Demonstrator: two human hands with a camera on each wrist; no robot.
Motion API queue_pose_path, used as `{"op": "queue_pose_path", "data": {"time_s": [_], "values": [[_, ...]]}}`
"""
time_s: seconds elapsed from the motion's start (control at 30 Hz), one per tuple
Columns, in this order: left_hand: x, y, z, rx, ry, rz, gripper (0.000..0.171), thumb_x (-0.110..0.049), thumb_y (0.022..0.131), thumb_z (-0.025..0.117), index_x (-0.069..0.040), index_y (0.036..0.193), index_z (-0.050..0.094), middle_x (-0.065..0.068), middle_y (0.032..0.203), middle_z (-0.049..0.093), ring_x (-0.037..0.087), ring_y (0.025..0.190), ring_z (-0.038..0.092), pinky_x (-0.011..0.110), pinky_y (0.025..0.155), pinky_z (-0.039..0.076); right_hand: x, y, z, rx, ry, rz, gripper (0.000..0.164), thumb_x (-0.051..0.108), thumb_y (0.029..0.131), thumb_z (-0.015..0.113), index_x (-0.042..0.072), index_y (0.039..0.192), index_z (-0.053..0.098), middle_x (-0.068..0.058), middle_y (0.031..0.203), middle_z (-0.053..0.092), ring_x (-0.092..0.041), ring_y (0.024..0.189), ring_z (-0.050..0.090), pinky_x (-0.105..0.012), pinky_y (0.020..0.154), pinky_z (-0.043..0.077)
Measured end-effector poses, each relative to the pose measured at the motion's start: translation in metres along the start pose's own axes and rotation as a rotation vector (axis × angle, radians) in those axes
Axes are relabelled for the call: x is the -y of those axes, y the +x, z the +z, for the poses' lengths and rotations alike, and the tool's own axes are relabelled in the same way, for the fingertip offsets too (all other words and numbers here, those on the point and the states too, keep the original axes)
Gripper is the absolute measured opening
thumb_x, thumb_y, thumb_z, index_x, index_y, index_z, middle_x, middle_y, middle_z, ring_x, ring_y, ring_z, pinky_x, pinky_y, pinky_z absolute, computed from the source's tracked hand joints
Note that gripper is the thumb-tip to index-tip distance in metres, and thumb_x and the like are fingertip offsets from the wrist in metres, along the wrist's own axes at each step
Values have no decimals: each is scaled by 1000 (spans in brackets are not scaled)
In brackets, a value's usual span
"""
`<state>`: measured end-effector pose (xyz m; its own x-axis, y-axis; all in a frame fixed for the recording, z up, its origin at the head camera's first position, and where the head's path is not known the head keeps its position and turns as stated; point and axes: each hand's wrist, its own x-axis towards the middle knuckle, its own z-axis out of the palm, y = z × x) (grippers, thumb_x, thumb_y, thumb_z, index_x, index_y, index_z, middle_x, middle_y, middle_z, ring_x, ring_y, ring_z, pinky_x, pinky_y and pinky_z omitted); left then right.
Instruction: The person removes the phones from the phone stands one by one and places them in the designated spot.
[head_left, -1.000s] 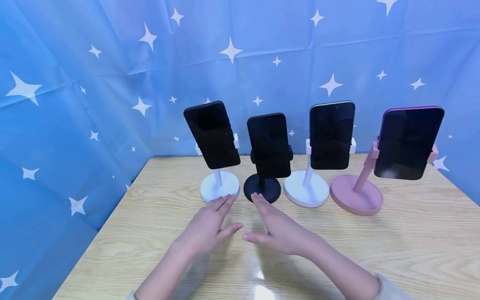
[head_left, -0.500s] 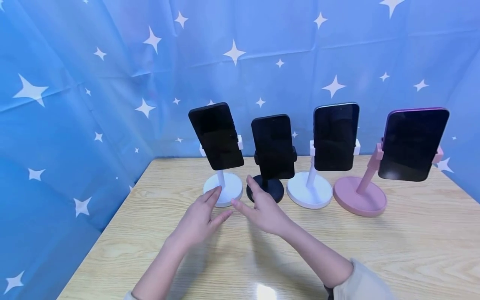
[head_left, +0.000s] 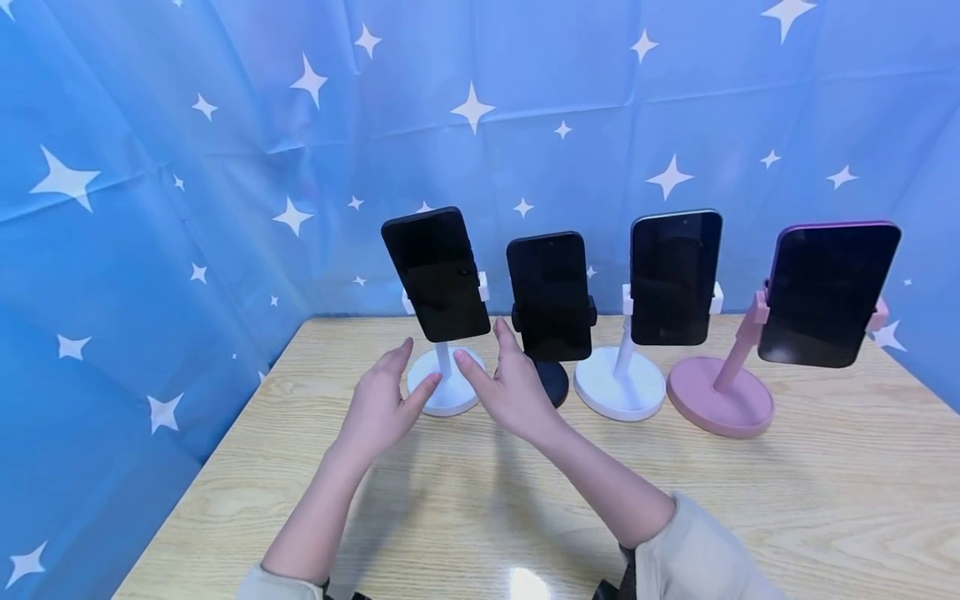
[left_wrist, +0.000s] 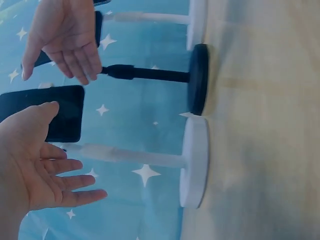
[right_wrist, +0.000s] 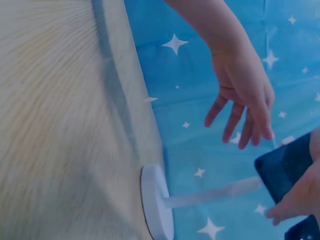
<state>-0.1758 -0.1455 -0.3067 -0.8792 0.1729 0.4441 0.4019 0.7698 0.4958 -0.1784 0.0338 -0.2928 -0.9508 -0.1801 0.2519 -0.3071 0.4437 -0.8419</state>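
My left hand (head_left: 378, 402) is raised in front of the leftmost phone stand, fingers spread and palm turned inward. Opposite it, my right hand (head_left: 512, 387) reaches up with thumb and fingers apart, overlapping the black phone stand (head_left: 553, 379). Between and beyond the two hands is a black smartphone (head_left: 437, 275), tilted in the clamp of a white phone stand (head_left: 450, 395). The left wrist view has the left thumb overlapping this phone (left_wrist: 67, 117), with the other fingers extended below it. Neither hand grips anything.
A second black phone (head_left: 551, 292) sits in the black stand. To its right are a phone (head_left: 675, 279) on a white stand (head_left: 618, 383) and a purple-edged phone (head_left: 828, 292) on a pink stand (head_left: 720, 396). A starry blue cloth (head_left: 225, 208) hangs behind the wooden table (head_left: 840, 500).
Both hands have risen from low over the table toward the leftmost phone. The right hand has shifted left, and the hands have spread their fingers. The stands and phones keep their places.
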Motion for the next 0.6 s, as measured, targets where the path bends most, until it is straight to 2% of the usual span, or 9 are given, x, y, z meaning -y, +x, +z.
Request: {"op": "queue_pose_path", "data": {"time_s": [0.1,0.13,0.2,0.27,0.3,0.4,0.6], "values": [[2,9,-4,-46,-96,-37,58,-27,89,56,7,132,39,22,127,48,35,115,48,46,85,45,3,4,1,-13,0,5,75,42,91,45,-2,142,12,-16,146,21,-30,114,48,-44,101,31],[3,12,-5,-60,-137,-47,57,-26,89,55,6,133,37,21,128,48,34,114,49,45,83,46,4,5,1,-17,4,-2,72,41,93,43,-2,142,12,-17,146,21,-29,122,40,-44,103,27],[4,18,-7,-76,-227,-64,57,-24,90,54,4,135,34,19,129,48,32,113,50,44,80,48,5,8,1,-26,17,-20,67,37,95,38,-4,141,12,-19,145,21,-29,126,34,-43,105,23],[5,23,-10,-77,-305,-78,58,-23,91,52,2,138,30,17,131,46,30,116,49,44,83,46,6,11,1,-34,25,-33,62,33,97,34,-5,141,12,-20,145,21,-29,129,30,-42,106,21],[6,26,-10,-78,-339,-81,58,-22,91,52,1,139,28,17,132,45,29,116,48,45,85,45,6,12,1,-38,30,-38,60,30,98,32,-6,141,12,-20,145,20,-27,133,21,-42,106,19],[7,33,-12,-72,-417,-99,57,-19,92,50,-2,141,25,15,135,43,27,118,47,46,90,41,8,16,1,-47,39,-41,56,25,99,29,-6,141,10,-20,146,17,-27,134,17,-42,107,17],[7,47,-13,-43,-581,-143,52,-16,94,45,-5,141,26,16,137,39,24,120,45,36,86,46,11,27,8,-86,83,-50,53,20,99,26,-5,142,6,-18,148,10,-24,135,11,-40,108,14]]}}
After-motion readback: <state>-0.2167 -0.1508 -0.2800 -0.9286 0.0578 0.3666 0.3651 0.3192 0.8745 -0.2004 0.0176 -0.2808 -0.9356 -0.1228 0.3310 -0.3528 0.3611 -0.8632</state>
